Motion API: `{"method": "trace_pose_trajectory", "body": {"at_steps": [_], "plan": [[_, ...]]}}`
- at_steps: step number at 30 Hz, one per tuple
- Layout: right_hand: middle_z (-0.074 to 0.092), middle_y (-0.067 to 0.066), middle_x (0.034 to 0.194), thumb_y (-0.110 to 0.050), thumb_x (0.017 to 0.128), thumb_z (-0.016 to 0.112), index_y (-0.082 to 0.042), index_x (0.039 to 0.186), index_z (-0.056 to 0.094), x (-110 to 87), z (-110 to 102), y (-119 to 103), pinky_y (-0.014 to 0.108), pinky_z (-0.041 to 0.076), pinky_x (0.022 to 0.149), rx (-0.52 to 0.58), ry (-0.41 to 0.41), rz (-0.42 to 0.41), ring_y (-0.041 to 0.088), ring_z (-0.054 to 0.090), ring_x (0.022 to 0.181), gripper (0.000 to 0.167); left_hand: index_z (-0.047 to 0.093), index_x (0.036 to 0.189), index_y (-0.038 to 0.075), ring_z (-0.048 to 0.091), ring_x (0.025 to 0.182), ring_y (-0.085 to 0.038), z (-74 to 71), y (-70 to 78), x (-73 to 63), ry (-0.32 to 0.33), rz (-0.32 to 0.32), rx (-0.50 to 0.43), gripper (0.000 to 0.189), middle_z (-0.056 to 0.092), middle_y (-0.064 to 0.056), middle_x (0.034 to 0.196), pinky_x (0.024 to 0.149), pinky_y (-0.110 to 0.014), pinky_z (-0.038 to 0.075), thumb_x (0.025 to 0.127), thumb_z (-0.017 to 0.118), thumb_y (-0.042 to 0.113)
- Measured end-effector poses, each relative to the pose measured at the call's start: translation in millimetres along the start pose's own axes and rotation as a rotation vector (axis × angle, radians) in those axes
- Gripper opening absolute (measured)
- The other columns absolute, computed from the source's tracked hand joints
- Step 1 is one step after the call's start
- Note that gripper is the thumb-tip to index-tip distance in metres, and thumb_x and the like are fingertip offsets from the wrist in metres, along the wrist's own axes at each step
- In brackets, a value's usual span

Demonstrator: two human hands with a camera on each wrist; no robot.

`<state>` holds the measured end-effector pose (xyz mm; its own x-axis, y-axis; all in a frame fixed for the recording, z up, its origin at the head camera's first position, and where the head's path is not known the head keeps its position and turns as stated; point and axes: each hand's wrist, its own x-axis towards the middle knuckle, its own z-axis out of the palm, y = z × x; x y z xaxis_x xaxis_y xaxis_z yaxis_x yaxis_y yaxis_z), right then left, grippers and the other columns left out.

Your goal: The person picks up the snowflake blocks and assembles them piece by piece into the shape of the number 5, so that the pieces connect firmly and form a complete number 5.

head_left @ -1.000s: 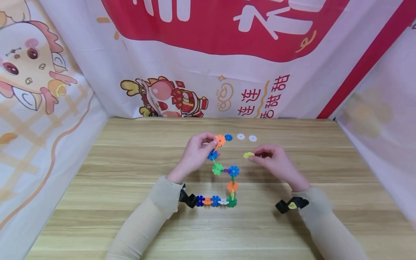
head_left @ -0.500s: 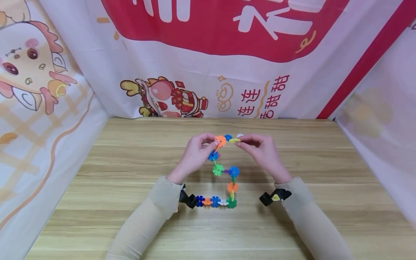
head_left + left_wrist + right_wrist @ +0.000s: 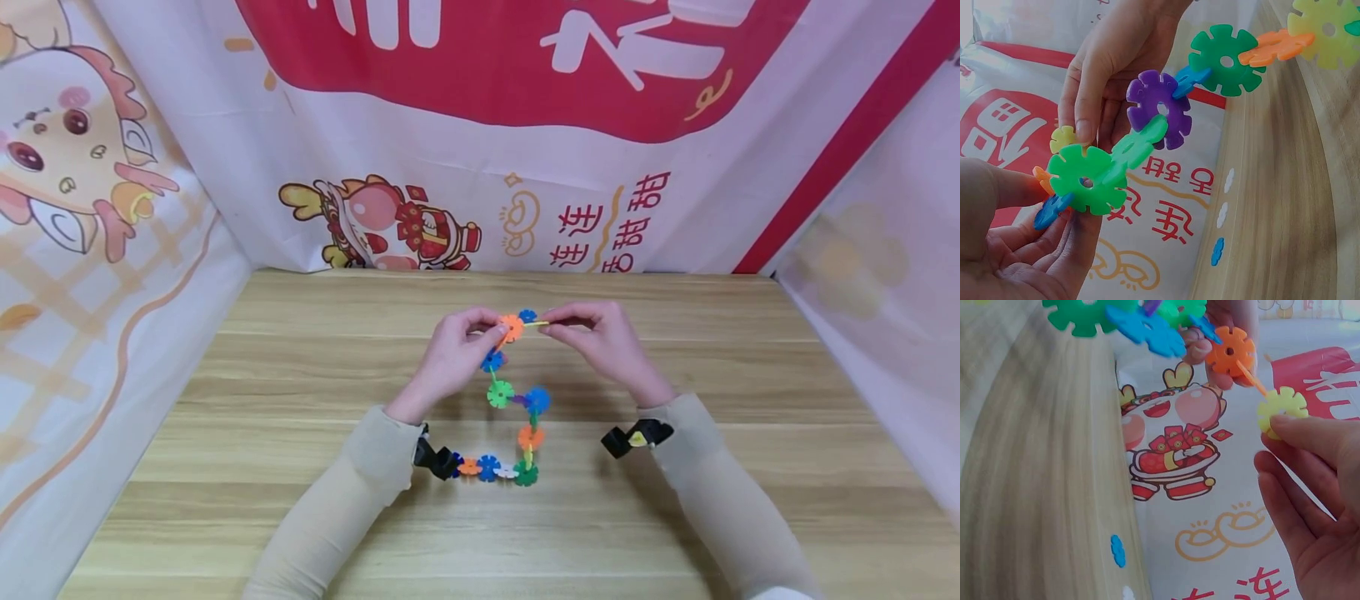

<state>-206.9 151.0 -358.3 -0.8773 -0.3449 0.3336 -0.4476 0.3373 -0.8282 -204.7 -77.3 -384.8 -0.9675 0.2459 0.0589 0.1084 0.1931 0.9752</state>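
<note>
My left hand (image 3: 459,348) pinches an orange notched snowflake disc (image 3: 513,327) at the far end of a chain of interlocked plastic discs. The right hand (image 3: 603,337) pinches a yellow snowflake disc (image 3: 1282,407) between thumb and fingers, its edge right at the orange disc. From the held end the chain runs toward me through a blue disc (image 3: 492,360), a light green disc (image 3: 1085,181) and a purple disc (image 3: 1159,109). Beyond these come another blue disc (image 3: 537,401), an orange one and a dark green disc (image 3: 527,473). Fingers partly hide the held pieces.
A loose blue disc (image 3: 528,317) lies on the wooden table (image 3: 315,358) just behind the hands. Two white discs (image 3: 1222,214) lie loose too, hidden in the head view. Printed cloth (image 3: 450,150) walls the back and sides.
The right hand has moved left and away from me, bringing the yellow disc to the orange disc and turning it edge-on. The chain's near part has shifted slightly left; the left hand stays.
</note>
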Motion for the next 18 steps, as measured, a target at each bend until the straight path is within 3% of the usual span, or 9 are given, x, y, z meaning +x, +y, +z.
{"method": "trace_pose_trajectory", "body": {"at_steps": [10, 18], "plan": [[0.075, 0.014, 0.102, 0.006, 0.091, 0.073, 0.006, 0.106, 0.076, 2.0, -2.3, 1.5, 0.029, 0.059, 0.08, 0.035, -0.028, 0.016, 0.025, 0.071, 0.089, 0.015, 0.068, 0.112, 0.005, 0.072, 0.087, -0.038, -0.4, 0.9, -0.8, -0.016, -0.004, -0.023, 0.019, 0.07, -0.009, 0.104, 0.071, -0.035, 0.061, 0.105, 0.06, 0.02], [0.075, 0.01, 0.102, 0.004, 0.091, 0.074, 0.001, 0.106, 0.078, 6.0, 2.2, 34.4, 0.03, 0.059, 0.08, 0.039, -0.016, 0.01, 0.023, 0.071, 0.09, 0.016, 0.07, 0.11, 0.006, 0.073, 0.083, -0.029, 1.0, -0.2, -1.0, 0.0, 0.0, 0.009, 0.018, 0.071, -0.007, 0.102, 0.072, -0.034, 0.06, 0.105, 0.061, 0.02]]}}
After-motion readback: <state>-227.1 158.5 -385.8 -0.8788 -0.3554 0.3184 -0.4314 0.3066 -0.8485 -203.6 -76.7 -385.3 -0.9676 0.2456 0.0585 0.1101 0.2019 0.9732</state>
